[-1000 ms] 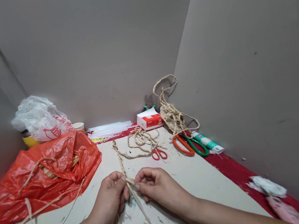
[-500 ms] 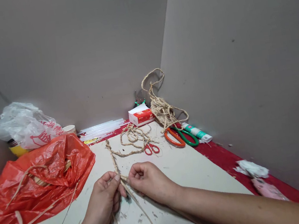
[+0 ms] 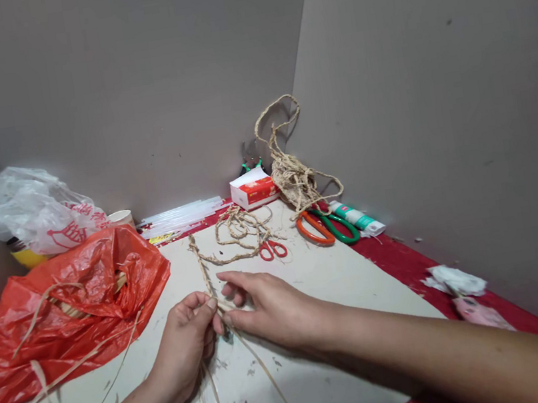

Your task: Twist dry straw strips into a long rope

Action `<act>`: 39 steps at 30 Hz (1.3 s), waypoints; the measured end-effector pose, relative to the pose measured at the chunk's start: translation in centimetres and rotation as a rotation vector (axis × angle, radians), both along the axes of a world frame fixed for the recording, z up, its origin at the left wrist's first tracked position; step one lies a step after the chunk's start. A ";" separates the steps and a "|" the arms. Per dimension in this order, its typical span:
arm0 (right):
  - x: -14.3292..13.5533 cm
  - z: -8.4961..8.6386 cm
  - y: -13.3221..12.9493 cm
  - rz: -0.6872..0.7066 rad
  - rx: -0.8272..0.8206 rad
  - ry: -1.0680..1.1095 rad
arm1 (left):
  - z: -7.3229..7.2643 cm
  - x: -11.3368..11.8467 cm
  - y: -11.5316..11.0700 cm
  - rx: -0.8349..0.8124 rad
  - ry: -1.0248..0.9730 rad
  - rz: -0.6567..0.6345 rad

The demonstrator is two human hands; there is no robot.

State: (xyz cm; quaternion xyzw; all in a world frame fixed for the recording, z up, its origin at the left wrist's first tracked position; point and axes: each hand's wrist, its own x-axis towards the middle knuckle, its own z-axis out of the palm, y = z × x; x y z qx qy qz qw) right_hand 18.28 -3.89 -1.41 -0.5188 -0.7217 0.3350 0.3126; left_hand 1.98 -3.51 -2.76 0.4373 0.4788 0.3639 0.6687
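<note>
A thin braided straw cord [image 3: 202,269] runs down the white board [image 3: 326,381] toward me. My left hand [image 3: 185,332] pinches its lower end between thumb and fingertips. Just to the right, my right hand [image 3: 277,304] has its thumb and index finger apart, with the thumb by the pale strands at the working end; no grip on them shows. Loose straw strands [image 3: 274,377] trail from the braid toward the near edge. Beyond the hands, the cord joins a loose coil [image 3: 237,230] beside small red-handled scissors [image 3: 272,249].
On the left, a red plastic bag [image 3: 112,299] holds straw. Behind it are a clear bag [image 3: 42,208] and paper cup [image 3: 121,218]. Glue sticks [image 3: 180,216], a red-white box [image 3: 253,190], a rope bundle [image 3: 293,181], large scissors [image 3: 316,229] and a tube [image 3: 358,217] line the back.
My right hand has gone from closed on a strand to thumb and index finger spread apart. My left hand keeps its pinch on the braid. The camera view has tilted slightly.
</note>
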 end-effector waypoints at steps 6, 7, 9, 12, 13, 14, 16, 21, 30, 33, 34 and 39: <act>-0.1 -0.4 0.4 0.104 -0.110 -0.067 | 0.0 0.0 0.1 0.004 0.012 -0.011; 0.0 -0.3 0.4 0.119 -0.095 -0.101 | -0.1 0.0 0.1 0.002 0.017 -0.012; 0.1 -0.1 0.3 0.139 -0.062 -0.177 | -0.2 0.0 0.1 0.004 0.032 -0.009; -0.1 0.1 0.2 0.139 -0.059 -0.219 | -0.3 0.2 0.0 0.022 0.049 0.014; -0.3 0.1 0.2 0.137 -0.116 -0.188 | -0.3 0.3 0.0 0.034 0.047 0.023; -0.5 0.1 0.2 0.131 -0.211 -0.133 | -0.4 0.3 -0.1 0.051 0.039 0.028; -1.0 0.2 0.3 0.116 -0.454 0.008 | -0.5 0.3 -0.1 0.090 0.013 0.029; -2.3 0.6 0.0 0.066 -0.557 -0.012 | -1.0 -0.2 0.1 0.105 0.004 0.056; -3.5 1.5 -1.4 0.117 0.072 -0.717 | -0.7 -0.2 -0.5 -0.019 -0.018 0.075; -3.9 2.2 -1.8 0.182 0.080 -0.766 | -0.8 -0.2 -0.4 -0.050 0.009 0.126; -3.8 2.6 -1.8 0.197 0.087 -0.759 | -0.7 -0.3 -0.3 -0.044 0.004 0.145; -1.9 5.0 -0.6 0.077 0.103 -0.533 | 0.3 -0.6 0.2 -0.035 -0.086 0.102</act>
